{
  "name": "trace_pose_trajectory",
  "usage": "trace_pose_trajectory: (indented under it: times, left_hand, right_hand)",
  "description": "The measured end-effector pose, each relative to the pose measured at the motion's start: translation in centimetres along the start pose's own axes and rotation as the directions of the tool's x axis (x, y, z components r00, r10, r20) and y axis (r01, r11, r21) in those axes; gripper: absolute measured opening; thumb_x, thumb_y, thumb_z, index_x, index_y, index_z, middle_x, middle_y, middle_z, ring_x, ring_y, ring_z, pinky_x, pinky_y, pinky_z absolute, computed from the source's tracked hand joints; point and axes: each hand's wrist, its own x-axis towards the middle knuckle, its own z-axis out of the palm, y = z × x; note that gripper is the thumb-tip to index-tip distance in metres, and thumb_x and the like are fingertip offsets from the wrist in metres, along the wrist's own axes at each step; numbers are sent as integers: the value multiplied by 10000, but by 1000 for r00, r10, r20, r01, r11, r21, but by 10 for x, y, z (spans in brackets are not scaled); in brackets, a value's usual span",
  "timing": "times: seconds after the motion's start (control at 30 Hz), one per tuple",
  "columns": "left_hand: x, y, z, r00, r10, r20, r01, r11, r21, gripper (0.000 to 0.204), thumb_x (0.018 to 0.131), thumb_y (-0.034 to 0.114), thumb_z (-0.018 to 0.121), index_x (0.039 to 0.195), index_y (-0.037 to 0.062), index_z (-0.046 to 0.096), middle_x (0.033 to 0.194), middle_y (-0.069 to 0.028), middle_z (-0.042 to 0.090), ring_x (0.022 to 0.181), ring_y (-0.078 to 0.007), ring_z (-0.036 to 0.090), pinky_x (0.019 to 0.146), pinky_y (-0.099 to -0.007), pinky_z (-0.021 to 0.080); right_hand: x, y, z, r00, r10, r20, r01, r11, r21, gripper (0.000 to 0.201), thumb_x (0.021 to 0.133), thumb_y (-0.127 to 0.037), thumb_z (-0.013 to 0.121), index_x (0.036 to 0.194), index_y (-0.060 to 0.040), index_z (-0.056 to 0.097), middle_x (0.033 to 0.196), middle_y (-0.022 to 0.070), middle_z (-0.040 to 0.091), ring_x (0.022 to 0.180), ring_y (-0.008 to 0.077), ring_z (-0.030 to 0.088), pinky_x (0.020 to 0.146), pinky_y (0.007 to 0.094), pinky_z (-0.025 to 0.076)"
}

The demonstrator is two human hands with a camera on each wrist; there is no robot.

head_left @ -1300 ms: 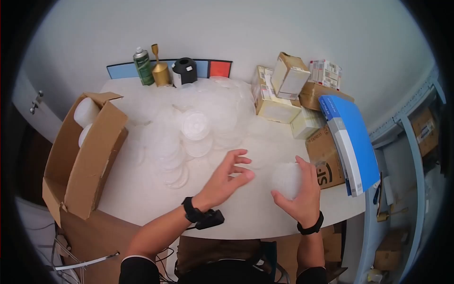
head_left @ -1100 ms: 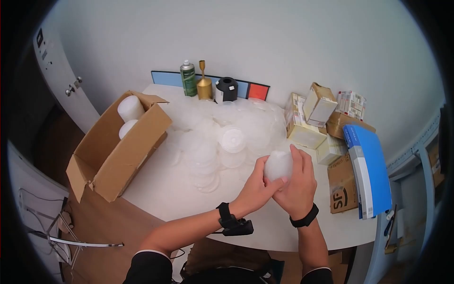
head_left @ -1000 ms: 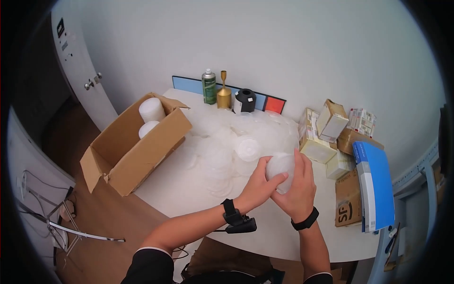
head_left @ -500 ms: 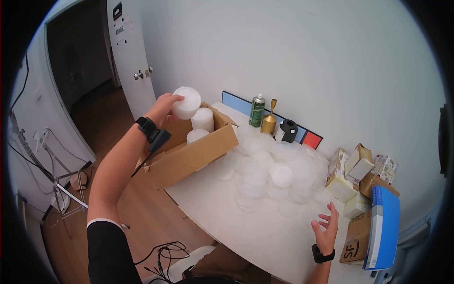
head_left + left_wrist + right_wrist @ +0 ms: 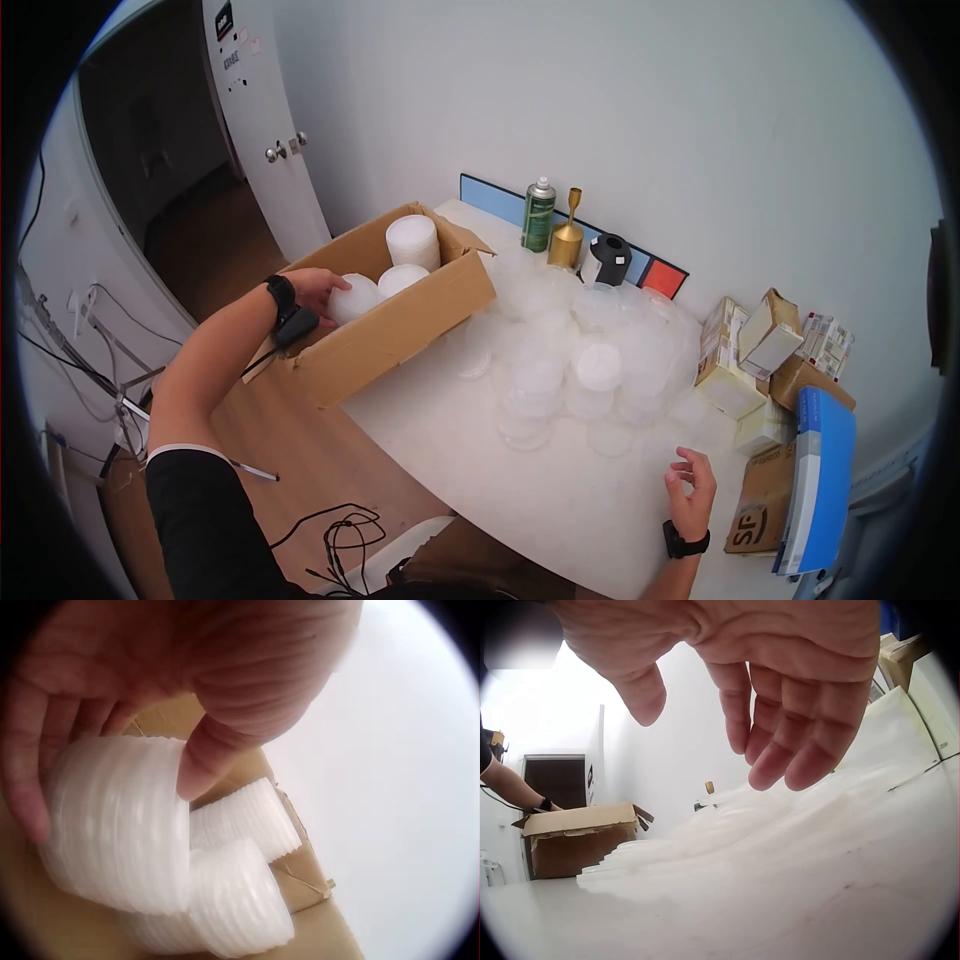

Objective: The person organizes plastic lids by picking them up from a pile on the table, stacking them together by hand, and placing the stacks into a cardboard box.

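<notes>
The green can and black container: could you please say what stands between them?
A gold vessel with a narrow neck stands there, in the head view.

Soft, fairly even light fills this room, though the dark open doorway (image 5: 155,130) is murky. The translucent white round plastic pieces (image 5: 598,367) blur hazily on the white surface (image 5: 480,460). Both wrist views glare behind shaded fingers (image 5: 212,750); black rims circle everything.
</notes>
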Motion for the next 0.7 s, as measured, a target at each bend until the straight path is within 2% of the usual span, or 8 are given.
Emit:
trace_pose_trajectory:
  times: [0.17, 0.2, 0.33, 0.43, 0.47, 0.57, 0.63, 0.7]
  left_hand:
    - [15, 1, 4, 998, 0, -66, -8, 992, -123, 566, 945, 273, 628, 1411, -5, 467, 1364, -220, 550, 1177, -352, 616, 957, -475, 566]
    - [15, 1, 7, 997, 23, -73, -32, 992, -120, 584, 932, 275, 613, 1421, -3, 458, 1377, -238, 539, 1180, -370, 613, 970, -484, 552]
    - [52, -15, 0, 995, -26, -93, 19, 997, -77, 641, 942, 295, 577, 1475, -18, 409, 1432, -268, 517, 1232, -407, 592, 1000, -517, 522]
    - [66, -19, -10, 999, -8, -34, 9, 1000, 14, 659, 955, 292, 564, 1501, -27, 377, 1464, -278, 499, 1250, -430, 584, 1017, -536, 508]
    - [66, -22, -10, 999, 49, 2, -49, 999, 2, 637, 980, 301, 557, 1501, -24, 389, 1481, -283, 491, 1257, -445, 581, 1035, -546, 496]
    - [91, -38, -28, 998, 51, -31, -46, 989, 137, 601, 1010, 318, 550, 1484, -29, 420, 1436, -280, 540, 1236, -434, 601, 1053, -539, 487]
    - [92, -46, -28, 999, 49, -18, -46, 991, 122, 583, 1033, 340, 544, 1462, -42, 447, 1401, -252, 583, 1235, -406, 612, 1066, -519, 486]
    - [76, -42, -15, 997, 58, -57, -51, 992, 115, 565, 1044, 349, 531, 1440, -50, 473, 1335, -209, 638, 1187, -330, 647, 1028, -446, 520]
  right_hand:
    - [3, 2, -4, 1000, 2, -15, -3, 1000, -14, 370, 862, -131, 717, 1192, 19, 645, 1103, 131, 657, 934, 234, 661, 811, 340, 534]
    - [1, 3, -2, 1000, 4, -7, -4, 1000, -11, 368, 860, -130, 715, 1189, 20, 646, 1102, 133, 657, 930, 236, 659, 811, 341, 530]
    - [3, 0, -5, 1000, 2, 21, -1, 999, -39, 365, 854, -123, 713, 1181, 25, 644, 1098, 142, 657, 917, 250, 651, 810, 348, 515]
    - [4, -1, -8, 999, -21, 48, 24, 997, -75, 366, 850, -122, 714, 1175, 29, 640, 1095, 150, 656, 915, 262, 649, 809, 350, 512]
    - [3, -1, -7, 998, -27, 53, 32, 996, -88, 366, 849, -123, 715, 1174, 29, 639, 1094, 152, 656, 915, 266, 649, 809, 350, 512]
    - [3, -6, -9, 997, -37, 71, 44, 995, -91, 365, 840, -106, 729, 1166, 30, 639, 1097, 160, 662, 924, 276, 657, 820, 360, 515]
    - [2, -6, -10, 996, -40, 81, 49, 992, -117, 369, 842, -101, 746, 1170, 30, 640, 1106, 164, 666, 927, 278, 667, 823, 362, 526]
    - [2, -3, -13, 996, -54, 74, 63, 990, -124, 377, 849, -104, 764, 1179, 31, 639, 1117, 168, 669, 926, 283, 678, 823, 361, 539]
